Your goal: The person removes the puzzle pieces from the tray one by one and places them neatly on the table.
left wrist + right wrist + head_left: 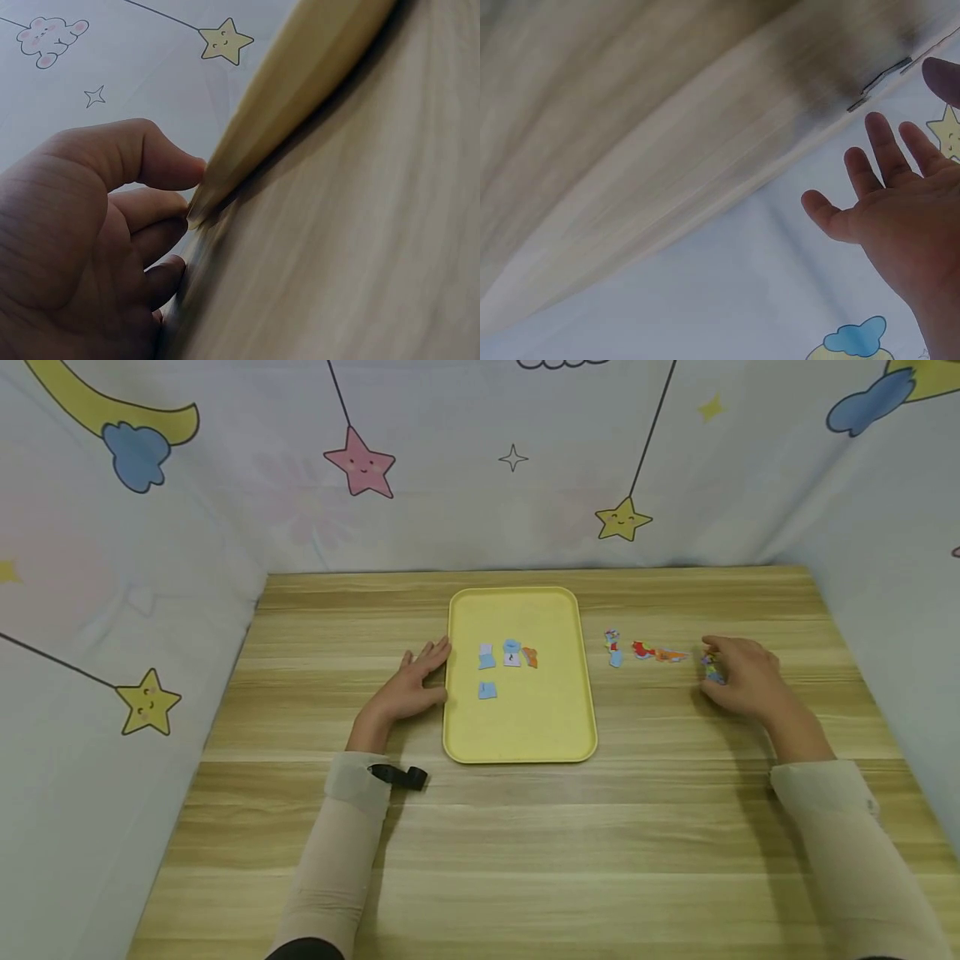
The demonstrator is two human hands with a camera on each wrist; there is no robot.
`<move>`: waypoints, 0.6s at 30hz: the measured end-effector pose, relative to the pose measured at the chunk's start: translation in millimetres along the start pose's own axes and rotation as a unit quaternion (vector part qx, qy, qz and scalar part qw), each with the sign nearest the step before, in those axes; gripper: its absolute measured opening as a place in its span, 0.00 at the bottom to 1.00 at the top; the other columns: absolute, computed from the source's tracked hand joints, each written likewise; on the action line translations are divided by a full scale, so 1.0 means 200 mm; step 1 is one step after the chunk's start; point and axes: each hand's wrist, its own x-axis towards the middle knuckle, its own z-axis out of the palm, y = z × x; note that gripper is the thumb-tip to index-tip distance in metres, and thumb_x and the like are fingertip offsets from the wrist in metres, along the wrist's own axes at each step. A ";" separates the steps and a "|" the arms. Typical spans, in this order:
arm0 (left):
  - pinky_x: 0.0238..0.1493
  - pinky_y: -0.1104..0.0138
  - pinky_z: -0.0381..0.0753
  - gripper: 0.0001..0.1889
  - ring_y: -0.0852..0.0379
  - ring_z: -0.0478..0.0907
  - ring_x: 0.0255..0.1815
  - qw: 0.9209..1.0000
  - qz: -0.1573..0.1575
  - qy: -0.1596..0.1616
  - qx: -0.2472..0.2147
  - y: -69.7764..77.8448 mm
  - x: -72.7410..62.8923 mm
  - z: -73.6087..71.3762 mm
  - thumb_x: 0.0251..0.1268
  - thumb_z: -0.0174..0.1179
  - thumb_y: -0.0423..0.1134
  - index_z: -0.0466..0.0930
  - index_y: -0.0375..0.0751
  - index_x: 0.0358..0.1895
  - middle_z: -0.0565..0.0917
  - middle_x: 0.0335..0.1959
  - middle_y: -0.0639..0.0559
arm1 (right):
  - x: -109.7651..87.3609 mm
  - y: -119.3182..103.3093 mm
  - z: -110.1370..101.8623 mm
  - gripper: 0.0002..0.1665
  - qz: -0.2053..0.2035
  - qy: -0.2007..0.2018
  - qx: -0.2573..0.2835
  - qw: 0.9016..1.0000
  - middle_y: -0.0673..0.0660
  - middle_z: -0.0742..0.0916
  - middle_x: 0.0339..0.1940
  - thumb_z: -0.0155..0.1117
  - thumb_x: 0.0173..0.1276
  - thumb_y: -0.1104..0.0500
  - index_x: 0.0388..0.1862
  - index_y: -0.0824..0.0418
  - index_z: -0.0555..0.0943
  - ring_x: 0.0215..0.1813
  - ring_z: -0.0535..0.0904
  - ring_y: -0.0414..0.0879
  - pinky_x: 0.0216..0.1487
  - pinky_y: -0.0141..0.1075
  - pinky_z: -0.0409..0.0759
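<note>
My left hand lies at the left edge of a yellow tray, its fingers spread and touching the rim. In the left wrist view, the thumb and index finger of that hand meet the tray's edge. Four small flat pieces, such as a blue-and-white one and an orange one, lie on the tray. On the right my right hand hovers over a colourful piece, partly hidden by its fingers. The right wrist view shows this hand with fingers apart.
Between the tray and my right hand lie a blue-and-red piece, a red piece and an orange piece on the wooden table. A white cloth with printed stars surrounds the table's back and sides.
</note>
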 end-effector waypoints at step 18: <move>0.83 0.59 0.21 0.46 0.53 0.36 0.88 1.000 0.001 0.001 0.006 0.00 0.00 0.00 0.64 0.60 0.34 0.51 0.38 0.86 0.48 0.88 0.53 | 0.12 -0.23 0.07 0.37 -0.017 0.005 0.130 0.991 0.73 0.78 0.69 0.63 0.65 0.68 0.74 0.72 0.71 0.75 0.65 0.70 0.73 0.67 0.63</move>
